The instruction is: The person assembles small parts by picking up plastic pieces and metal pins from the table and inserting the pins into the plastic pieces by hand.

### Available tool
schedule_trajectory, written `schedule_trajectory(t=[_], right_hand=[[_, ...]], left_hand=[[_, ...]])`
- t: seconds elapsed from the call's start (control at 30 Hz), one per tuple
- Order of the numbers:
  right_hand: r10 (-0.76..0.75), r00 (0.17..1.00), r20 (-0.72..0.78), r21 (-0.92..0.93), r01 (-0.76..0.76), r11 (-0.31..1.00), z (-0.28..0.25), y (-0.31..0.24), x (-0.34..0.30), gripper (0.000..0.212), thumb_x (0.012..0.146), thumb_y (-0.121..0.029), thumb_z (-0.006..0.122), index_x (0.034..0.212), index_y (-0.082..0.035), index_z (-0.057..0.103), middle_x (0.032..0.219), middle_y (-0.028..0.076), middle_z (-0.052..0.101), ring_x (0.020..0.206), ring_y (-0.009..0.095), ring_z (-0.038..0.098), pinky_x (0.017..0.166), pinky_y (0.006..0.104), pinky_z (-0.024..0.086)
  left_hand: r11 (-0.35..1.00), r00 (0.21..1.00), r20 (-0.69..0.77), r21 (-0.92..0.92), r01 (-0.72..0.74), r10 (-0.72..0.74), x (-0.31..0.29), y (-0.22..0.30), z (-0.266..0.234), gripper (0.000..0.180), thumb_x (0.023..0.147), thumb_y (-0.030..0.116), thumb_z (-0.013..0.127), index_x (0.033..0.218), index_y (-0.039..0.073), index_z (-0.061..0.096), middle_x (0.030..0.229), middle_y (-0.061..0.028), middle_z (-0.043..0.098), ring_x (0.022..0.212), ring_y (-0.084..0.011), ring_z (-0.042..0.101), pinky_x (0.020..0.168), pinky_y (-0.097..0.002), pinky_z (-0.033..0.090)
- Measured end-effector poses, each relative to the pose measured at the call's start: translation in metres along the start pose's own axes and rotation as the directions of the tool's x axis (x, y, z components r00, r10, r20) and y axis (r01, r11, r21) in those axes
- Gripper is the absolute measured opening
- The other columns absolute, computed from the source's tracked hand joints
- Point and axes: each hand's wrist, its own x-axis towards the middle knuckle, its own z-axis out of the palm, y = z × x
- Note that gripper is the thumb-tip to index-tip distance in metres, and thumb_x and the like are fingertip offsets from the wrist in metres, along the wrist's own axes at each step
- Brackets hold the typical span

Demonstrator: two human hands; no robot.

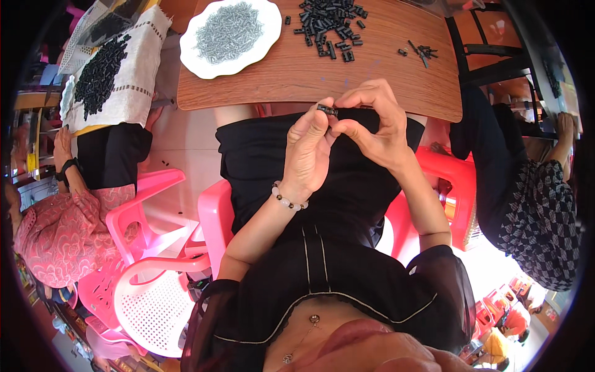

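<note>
Over my lap, just off the table's near edge, my left hand (308, 146) pinches a small black cylindrical piece (327, 110) between thumb and fingers. It looks like the pieces heaped on the table. My right hand (379, 121) comes in from the right, thumb and forefinger curled together at the piece's right end. Whether a smaller part sits in those right fingertips is too small to tell. Beyond my hands, a white scalloped plate (189, 48) holds many small clear or silvery bits (228, 32). To its right lies a heap of black cylindrical pieces (328, 22).
The brown wooden table (260, 88) spans the front. Thin dark sticks (423, 52) lie at its right. On the left, a cloth-covered surface (137, 62) bears another black heap (102, 77). People sit on both sides, among pink plastic chairs (145, 211).
</note>
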Motion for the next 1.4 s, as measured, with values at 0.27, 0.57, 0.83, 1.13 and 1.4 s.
schedule_trajectory(t=[0.27, 0.57, 0.83, 1.13, 1.4], right_hand=[[0.018, 1.000, -0.018, -0.004, -0.018, 1.000, 0.002, -0.003, 0.003, 0.017, 0.073, -0.007, 0.078, 0.086, -0.005, 0.067, 0.081, 0.004, 0.067, 0.081, 0.023, 0.054, 0.071, 0.0327, 0.046], [-0.234, 0.961, -0.146, -0.407, 0.158, 0.900, -0.072, 0.026, 0.099, 0.011, 0.085, -0.007, 0.069, 0.093, -0.001, 0.066, 0.091, 0.006, 0.068, 0.080, 0.010, 0.062, 0.072, 0.0235, 0.049], [-0.275, 0.887, -0.371, -0.619, -0.015, 0.785, -0.142, 0.096, 0.224, 0.015, 0.084, -0.012, 0.069, 0.090, 0.001, 0.064, 0.066, 0.013, 0.062, 0.058, 0.023, 0.058, 0.055, 0.0332, 0.045], [-0.168, 0.971, -0.169, -0.634, 0.023, 0.773, -0.089, 0.106, 0.153, 0.015, 0.089, -0.026, 0.067, 0.093, -0.013, 0.073, 0.067, 0.003, 0.067, 0.053, 0.008, 0.056, 0.052, 0.0250, 0.045], [0.312, 0.950, -0.035, -0.581, -0.273, 0.767, -0.048, 0.123, 0.101, 0.028, 0.083, -0.035, 0.071, 0.085, -0.007, 0.070, 0.058, 0.003, 0.057, 0.053, 0.018, 0.055, 0.054, 0.0336, 0.044]], left_hand=[[0.999, 1.000, 0.010, 0.047, 0.023, -0.023, 0.002, -0.003, 0.001, 0.037, 0.093, 0.027, 0.062, 0.123, 0.006, 0.060, 0.098, 0.0036, 0.062, 0.089, -0.0061, 0.054, 0.082, -0.0235, 0.043], [0.993, 0.993, -0.020, -0.017, 0.115, -0.116, 0.006, -0.002, -0.011, 0.032, 0.094, 0.020, 0.061, 0.122, 0.004, 0.060, 0.091, 0.0045, 0.060, 0.083, -0.0061, 0.054, 0.077, -0.0231, 0.044], [0.977, 0.975, -0.076, -0.048, 0.206, -0.209, 0.007, -0.010, -0.010, 0.029, 0.093, 0.017, 0.061, 0.118, 0.002, 0.062, 0.088, 0.0038, 0.060, 0.078, -0.0065, 0.053, 0.072, -0.0218, 0.044], [0.974, 0.970, -0.133, -0.119, 0.191, -0.206, 0.014, -0.001, -0.020, 0.022, 0.092, 0.015, 0.059, 0.110, 0.001, 0.060, 0.088, 0.0001, 0.058, 0.077, -0.0105, 0.051, 0.070, -0.0252, 0.044], [0.965, 0.959, -0.137, -0.120, 0.232, -0.248, 0.014, -0.005, -0.017, 0.022, 0.092, 0.016, 0.059, 0.108, 0.001, 0.061, 0.087, 0.0006, 0.057, 0.076, -0.0105, 0.050, 0.070, -0.0253, 0.044]])
